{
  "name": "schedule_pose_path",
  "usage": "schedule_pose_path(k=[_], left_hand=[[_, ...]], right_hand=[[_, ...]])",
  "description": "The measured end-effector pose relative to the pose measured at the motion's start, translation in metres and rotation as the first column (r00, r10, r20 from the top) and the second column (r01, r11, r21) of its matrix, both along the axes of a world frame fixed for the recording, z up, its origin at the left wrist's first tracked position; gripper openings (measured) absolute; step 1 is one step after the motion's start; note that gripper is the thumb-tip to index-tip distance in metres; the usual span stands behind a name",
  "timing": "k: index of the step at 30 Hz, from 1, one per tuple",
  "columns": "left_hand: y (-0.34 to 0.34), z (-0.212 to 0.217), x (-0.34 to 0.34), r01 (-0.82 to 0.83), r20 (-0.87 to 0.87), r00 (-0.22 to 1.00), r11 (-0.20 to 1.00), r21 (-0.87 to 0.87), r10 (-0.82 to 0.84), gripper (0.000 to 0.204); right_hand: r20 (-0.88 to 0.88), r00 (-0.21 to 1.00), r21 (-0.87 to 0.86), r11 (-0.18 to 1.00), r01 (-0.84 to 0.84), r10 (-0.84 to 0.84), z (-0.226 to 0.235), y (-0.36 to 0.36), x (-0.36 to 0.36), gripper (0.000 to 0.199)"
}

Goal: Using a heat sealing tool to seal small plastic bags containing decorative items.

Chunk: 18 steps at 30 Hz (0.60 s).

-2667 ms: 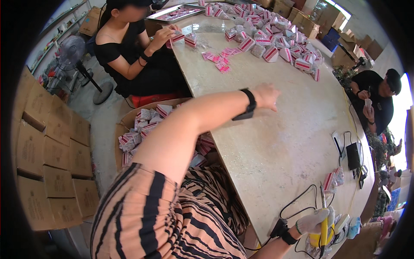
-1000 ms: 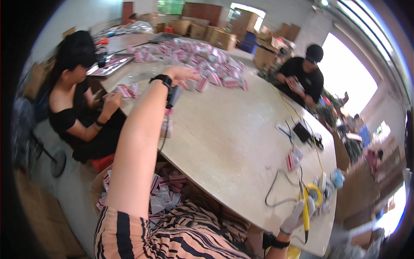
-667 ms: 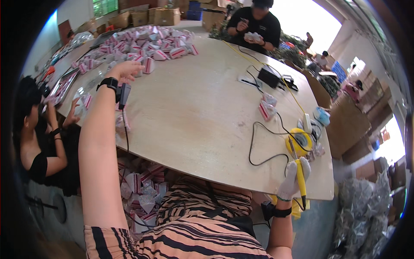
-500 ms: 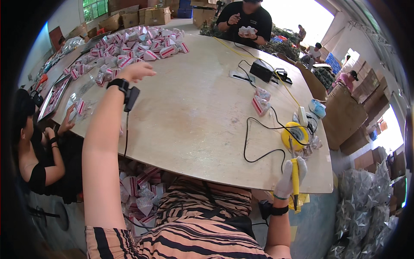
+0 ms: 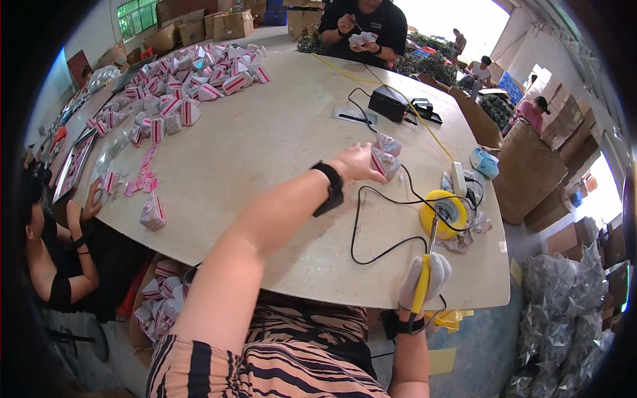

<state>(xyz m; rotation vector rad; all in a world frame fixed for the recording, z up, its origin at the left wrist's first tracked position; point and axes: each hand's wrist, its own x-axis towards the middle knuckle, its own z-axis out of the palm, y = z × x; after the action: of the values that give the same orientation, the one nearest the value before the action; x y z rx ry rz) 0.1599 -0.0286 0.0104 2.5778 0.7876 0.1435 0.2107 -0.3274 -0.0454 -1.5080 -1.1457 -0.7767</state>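
My left hand [image 5: 358,162] reaches across the tabletop, thumb and fingers apart, at the near-left edge of a small clear packet with a pink-and-white striped edge [image 5: 386,164]. A similar packet [image 5: 389,143] lies right behind it. Whether the fingertips press on the packet is hard to tell. My right hand [image 5: 424,277], in a whitish glove, is closed round the yellow handle of a soldering iron [image 5: 421,286] at the table's near right edge. The iron's metal shaft points up and away, its end overlapping a yellow ring-shaped roll [image 5: 443,213].
A big heap of striped packets [image 5: 199,73] covers the far left of the wooden table [image 5: 265,159]. Black cable [image 5: 356,229] loops near the right hand. A black box [image 5: 387,103], a power strip [image 5: 458,178] and a blue pack [image 5: 484,163] stand at right. Co-workers sit left and opposite.
My left hand has swung right from the heap to the two packets. A single packet and pink scraps now show at the left. The right hand still holds the soldering iron.
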Motion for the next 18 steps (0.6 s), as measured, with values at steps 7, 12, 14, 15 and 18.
schedule_pose_path(k=[7, 12, 14, 15, 18], left_hand=[[-0.011, -0.026, 0.061, -0.203, 0.19, 0.96, 0.979, -0.032, 0.205, 0.108], [0.025, -0.05, 0.067, -0.115, 0.224, 0.969, 0.992, 0.048, 0.101, 0.096], [0.032, -0.037, 0.061, -0.085, 0.126, 0.989, 0.996, 0.012, 0.083, 0.097], [0.033, -0.022, 0.057, -0.061, 0.039, 0.997, 0.998, -0.019, 0.062, 0.099], [0.039, 0.005, 0.062, -0.011, -0.073, 0.997, 0.999, -0.032, 0.009, 0.103]], right_hand=[[0.036, 0.998, -0.096, 0.994, -0.057, 0.06, -0.005, -0.014, 0.007, 0.036], [0.045, 0.998, -0.115, 0.992, -0.045, 0.051, 0.012, -0.038, 0.013, 0.034], [0.085, 0.996, -0.17, 0.985, 0.009, 0.005, 0.006, -0.05, 0.023, 0.033], [0.087, 0.996, -0.172, 0.985, 0.013, 0.002, 0.001, -0.059, 0.027, 0.033], [0.085, 0.991, -0.279, 0.953, 0.12, -0.1, -0.004, -0.065, 0.036, 0.033]])
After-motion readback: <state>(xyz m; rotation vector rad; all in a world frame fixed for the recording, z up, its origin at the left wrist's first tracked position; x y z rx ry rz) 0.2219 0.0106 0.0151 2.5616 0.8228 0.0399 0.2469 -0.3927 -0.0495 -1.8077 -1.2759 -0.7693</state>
